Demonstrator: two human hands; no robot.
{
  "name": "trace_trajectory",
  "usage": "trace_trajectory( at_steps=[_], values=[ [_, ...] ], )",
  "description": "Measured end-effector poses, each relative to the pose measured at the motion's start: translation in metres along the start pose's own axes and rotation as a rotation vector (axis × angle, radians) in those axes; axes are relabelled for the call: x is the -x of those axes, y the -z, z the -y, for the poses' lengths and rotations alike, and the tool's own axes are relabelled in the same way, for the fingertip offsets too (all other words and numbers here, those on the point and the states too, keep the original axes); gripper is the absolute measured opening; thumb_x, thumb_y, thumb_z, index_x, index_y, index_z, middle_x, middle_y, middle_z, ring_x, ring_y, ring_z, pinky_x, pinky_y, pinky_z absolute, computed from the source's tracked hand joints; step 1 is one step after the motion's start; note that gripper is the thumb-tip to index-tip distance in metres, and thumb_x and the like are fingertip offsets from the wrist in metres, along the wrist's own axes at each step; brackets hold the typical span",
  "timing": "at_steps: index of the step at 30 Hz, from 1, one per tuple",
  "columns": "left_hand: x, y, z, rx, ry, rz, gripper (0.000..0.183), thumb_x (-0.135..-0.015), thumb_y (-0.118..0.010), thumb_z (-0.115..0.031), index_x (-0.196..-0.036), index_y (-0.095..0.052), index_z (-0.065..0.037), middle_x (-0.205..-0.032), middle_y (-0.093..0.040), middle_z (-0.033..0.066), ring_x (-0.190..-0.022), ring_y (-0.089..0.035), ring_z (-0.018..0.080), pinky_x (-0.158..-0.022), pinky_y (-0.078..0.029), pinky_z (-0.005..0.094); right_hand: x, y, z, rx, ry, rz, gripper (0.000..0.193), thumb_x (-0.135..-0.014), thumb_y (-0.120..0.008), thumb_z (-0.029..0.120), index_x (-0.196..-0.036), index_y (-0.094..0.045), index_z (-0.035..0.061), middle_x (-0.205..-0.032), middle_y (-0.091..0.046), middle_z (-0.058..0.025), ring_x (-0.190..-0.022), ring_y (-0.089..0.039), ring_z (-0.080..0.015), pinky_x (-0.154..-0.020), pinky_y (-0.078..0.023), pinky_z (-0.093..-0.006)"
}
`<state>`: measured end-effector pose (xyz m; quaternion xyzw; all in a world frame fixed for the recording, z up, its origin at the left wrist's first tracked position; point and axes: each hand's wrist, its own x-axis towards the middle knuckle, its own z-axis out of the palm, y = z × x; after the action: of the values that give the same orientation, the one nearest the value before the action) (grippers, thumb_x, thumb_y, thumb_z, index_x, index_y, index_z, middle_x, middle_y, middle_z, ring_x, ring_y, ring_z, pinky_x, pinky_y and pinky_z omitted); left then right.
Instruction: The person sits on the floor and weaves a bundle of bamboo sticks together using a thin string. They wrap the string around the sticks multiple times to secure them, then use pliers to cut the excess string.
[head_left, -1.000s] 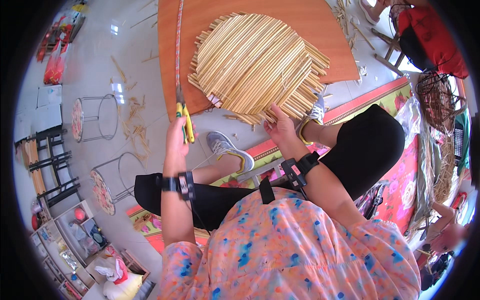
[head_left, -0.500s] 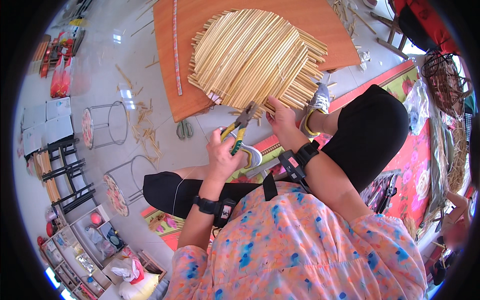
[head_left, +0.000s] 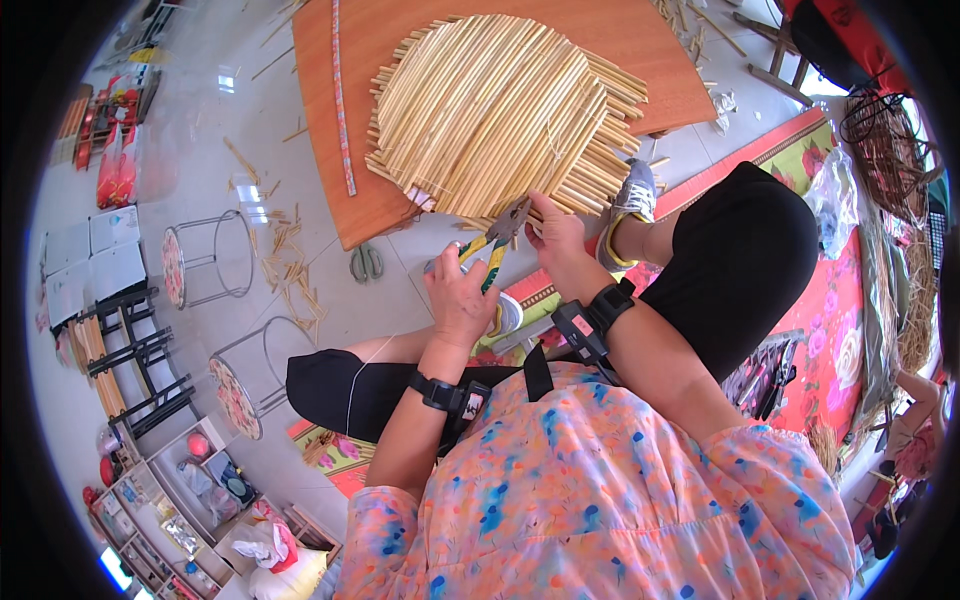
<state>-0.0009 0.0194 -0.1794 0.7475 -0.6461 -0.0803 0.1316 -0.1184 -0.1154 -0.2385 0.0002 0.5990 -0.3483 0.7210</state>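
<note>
A roughly round mat of pale straw stalks [head_left: 480, 115] lies on the brown board in front of me, uneven stalk ends sticking out on its right side. My left hand [head_left: 463, 302] is closed round the yellow-and-green handles of a pair of pliers [head_left: 508, 226]. The pliers' jaws are at the mat's near edge, beside my right fingertips; what lies between the jaws is too small to make out. My right hand [head_left: 558, 236] grips that same near edge, thumb on top and fingers curled below. A thin thread crosses the stalks on the right.
Under the mat is a brown board [head_left: 330, 150] with a long patterned strip [head_left: 342, 110] on it. Green-handled scissors [head_left: 366, 263] and cut stalk pieces [head_left: 290, 275] lie on the floor. Two round stools [head_left: 205, 262] stand left, shelves [head_left: 160, 510] lower left. Another person's arm [head_left: 918, 410] shows far right.
My left hand has moved right and the pliers' jaws have come in next to my right fingertips at the mat's edge. My right hand keeps its grip; the view has shifted slightly.
</note>
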Motion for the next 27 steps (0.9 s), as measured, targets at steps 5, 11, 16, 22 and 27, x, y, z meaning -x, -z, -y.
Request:
trace_trajectory(
  at_steps=[5,11,16,22,27],
  values=[
    [-0.003,-0.003,0.006,-0.034,-0.042,-0.002,0.028,-0.067,-0.078,-0.015,-0.091,-0.065,-0.007,-0.122,-0.054,0.02,-0.108,-0.057,0.038,-0.082,-0.047,0.0477,-0.001,0.0,-0.001,-0.035,-0.019,0.05,0.029,-0.086,-0.081,0.023,-0.109,-0.066,0.0119,-0.102,-0.07,-0.0017,-0.09,-0.066,-0.018,-0.076,-0.051,-0.0378],
    [-0.001,0.001,-0.003,-0.041,-0.033,-0.008,0.029,-0.064,-0.079,-0.012,-0.087,-0.063,-0.004,-0.118,-0.054,0.0225,-0.104,-0.058,0.0411,-0.083,-0.051,0.0478,0.008,0.001,0.002,-0.005,-0.032,0.113,0.035,-0.089,-0.078,0.025,-0.116,-0.063,0.0115,-0.114,-0.067,-0.0035,-0.103,-0.064,-0.0228,-0.087,-0.052,-0.0459],
    [-0.001,0.004,-0.004,0.008,-0.037,-0.035,0.028,-0.064,-0.078,-0.013,-0.087,-0.063,-0.005,-0.119,-0.055,0.0228,-0.103,-0.059,0.0407,-0.081,-0.051,0.0472,0.013,-0.006,0.004,-0.002,0.058,0.024,0.029,-0.089,-0.077,0.015,-0.111,-0.063,0.0026,-0.106,-0.072,-0.0108,-0.091,-0.072,-0.0245,-0.074,-0.059,-0.0403],
    [0.0,0.009,-0.008,0.058,-0.04,-0.086,0.029,-0.064,-0.078,-0.012,-0.088,-0.064,-0.005,-0.119,-0.056,0.0231,-0.102,-0.06,0.0404,-0.079,-0.052,0.0464,0.019,-0.01,0.006,-0.024,0.154,0.031,0.036,-0.087,-0.078,0.006,-0.116,-0.059,0.0007,-0.104,-0.072,-0.0123,-0.085,-0.074,-0.0245,-0.067,-0.061,-0.0354],
    [-0.001,0.02,-0.018,0.078,-0.007,-0.123,0.027,-0.063,-0.079,-0.009,-0.086,-0.066,-0.004,-0.116,-0.057,0.0224,-0.093,-0.064,0.0407,-0.074,-0.054,0.0447,0.014,-0.009,0.006,-0.025,0.226,0.03,0.04,-0.083,-0.081,0.007,-0.115,-0.059,-0.0002,-0.098,-0.072,-0.0107,-0.079,-0.073,-0.0226,-0.062,-0.061,-0.0338]
  ],
)
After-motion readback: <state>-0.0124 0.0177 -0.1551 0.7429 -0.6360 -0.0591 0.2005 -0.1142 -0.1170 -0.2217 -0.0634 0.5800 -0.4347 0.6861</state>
